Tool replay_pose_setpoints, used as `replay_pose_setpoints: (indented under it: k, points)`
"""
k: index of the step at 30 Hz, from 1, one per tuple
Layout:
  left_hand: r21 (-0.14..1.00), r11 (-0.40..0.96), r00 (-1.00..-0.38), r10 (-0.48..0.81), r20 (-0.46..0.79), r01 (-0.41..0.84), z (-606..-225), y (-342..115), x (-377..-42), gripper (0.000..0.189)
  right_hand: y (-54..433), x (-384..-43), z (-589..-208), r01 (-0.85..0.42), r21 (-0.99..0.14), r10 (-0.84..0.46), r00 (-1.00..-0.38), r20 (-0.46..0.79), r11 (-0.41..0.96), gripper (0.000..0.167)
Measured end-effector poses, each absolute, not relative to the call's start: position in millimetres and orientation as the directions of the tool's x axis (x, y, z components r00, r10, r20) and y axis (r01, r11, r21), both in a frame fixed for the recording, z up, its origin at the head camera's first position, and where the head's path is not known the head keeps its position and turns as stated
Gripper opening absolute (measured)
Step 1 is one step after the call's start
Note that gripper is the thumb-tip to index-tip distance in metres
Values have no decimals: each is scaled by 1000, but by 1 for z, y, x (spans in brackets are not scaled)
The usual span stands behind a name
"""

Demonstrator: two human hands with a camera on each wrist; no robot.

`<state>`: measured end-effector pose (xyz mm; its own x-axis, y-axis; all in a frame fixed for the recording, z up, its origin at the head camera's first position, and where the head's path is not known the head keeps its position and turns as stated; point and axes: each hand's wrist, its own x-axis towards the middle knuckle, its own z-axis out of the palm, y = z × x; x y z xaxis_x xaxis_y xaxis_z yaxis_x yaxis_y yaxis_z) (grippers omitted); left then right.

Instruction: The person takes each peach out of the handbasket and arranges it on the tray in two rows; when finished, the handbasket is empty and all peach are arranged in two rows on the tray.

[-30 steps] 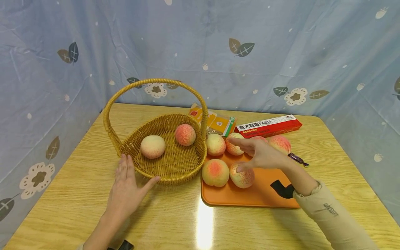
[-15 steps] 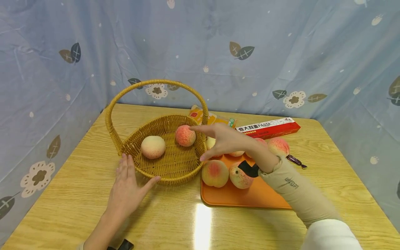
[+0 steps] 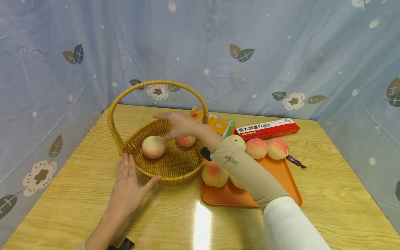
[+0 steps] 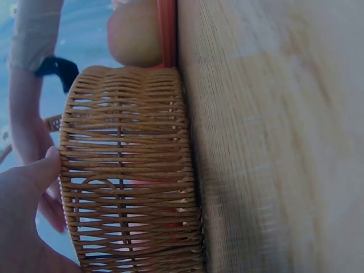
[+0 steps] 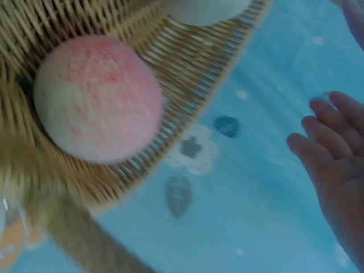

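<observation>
A yellow wicker basket (image 3: 179,180) with a tall arched handle (image 3: 157,82) stands left of centre. It holds two peaches: a pale one (image 3: 153,147) on the left and a redder one (image 3: 186,141) at the back right, partly hidden by my right hand (image 3: 181,125). That hand hovers over the basket, fingers and thumb spread, holding nothing; the right wrist view shows it apart from the redder peach (image 5: 98,98). At the basket's near left side, my left hand (image 3: 126,192) lies with straight fingers and thumb apart, its thumb touching the rim (image 4: 61,165).
Right of the basket, several more peaches (image 3: 256,148) sit on or along an orange tray (image 3: 223,199). Behind them lie a red pasta box (image 3: 268,129) and an orange packet (image 3: 217,123). A dark wrapped candy (image 3: 296,161) is at the right.
My right hand has swept left from above the tray peaches, past the basket's right rim, to over the basket. My left hand and both peaches in the basket stay where they were.
</observation>
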<state>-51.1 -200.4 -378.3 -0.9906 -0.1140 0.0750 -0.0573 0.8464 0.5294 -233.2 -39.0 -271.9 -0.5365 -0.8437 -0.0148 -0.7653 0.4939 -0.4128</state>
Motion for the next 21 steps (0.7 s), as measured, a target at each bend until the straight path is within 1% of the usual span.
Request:
replay_pose_setpoints:
  k: [3,5,7,10,11,13,18,21]
  points:
    - [524,849,-991,-115,69,-62,-378,-202,-51,114,-58,-240,-284,-732,-410,-822,-564,-83,544,84]
    - [525,849,-991,-114,74,-58,-378,-202,-51,114,-68,-242,-294,-707,-398,-802,-579,-151,585,85]
    - [527,848,-991,-112,78,-55,-378,-202,-51,114,-78,-242,-304,-713,-349,-792,-574,-208,608,88]
    - [530,846,-990,-112,89,-48,-378,-202,-52,114,-90,-239,-317,-755,-227,-784,-554,-279,615,93]
    - [530,847,-990,-113,90,-48,-379,-202,-52,114,-94,-237,-320,-775,-183,-787,-546,-288,604,95]
    - [529,847,-990,-112,89,-48,-379,-202,-52,114,-101,-234,-326,-796,-131,-789,-537,-297,591,97]
    - [525,850,-990,-112,83,-52,-378,-202,-52,113,-114,-227,-334,-807,-69,-782,-541,-309,586,98]
    - [523,851,-990,-112,86,-51,-378,-202,-52,113,-118,-226,-334,-811,-5,-771,-554,-315,585,90]
